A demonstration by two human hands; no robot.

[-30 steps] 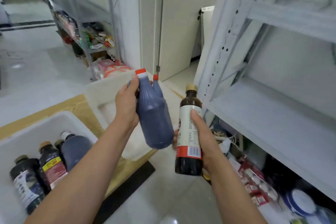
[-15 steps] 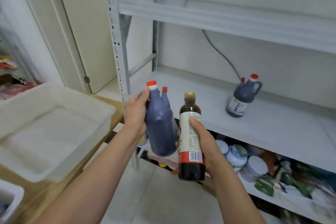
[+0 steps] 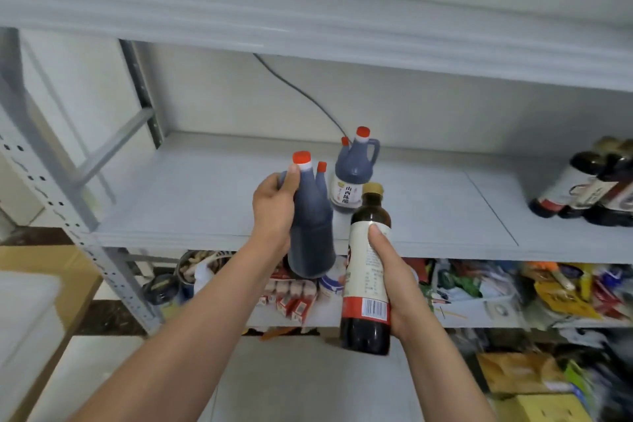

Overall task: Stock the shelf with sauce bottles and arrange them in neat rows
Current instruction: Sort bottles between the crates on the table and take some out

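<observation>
Presently, the left hand (image 3: 274, 205) grips a red-capped vinegar jug (image 3: 311, 233) at its neck, and the right hand (image 3: 390, 284) clamps a gold-capped sauce bottle (image 3: 368, 288). Both are upright, just short of the middle shelf (image 3: 205, 202) front edge. A matching jug (image 3: 352, 178) stands directly beyond, nearer the left hand, with setting-down room on either side. Dark bottles (image 3: 589, 192) cluster far right

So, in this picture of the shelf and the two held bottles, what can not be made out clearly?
All in the head view:
- Dark bottles at far right: cut off by the frame edge, blurred; no count possible.
- Print on the brown bottle: too small, partly under the right hand.
- Handle of the blue jug: behind the left hand.
- Goods on the lower shelf: blurred, partly behind both arms.
</observation>
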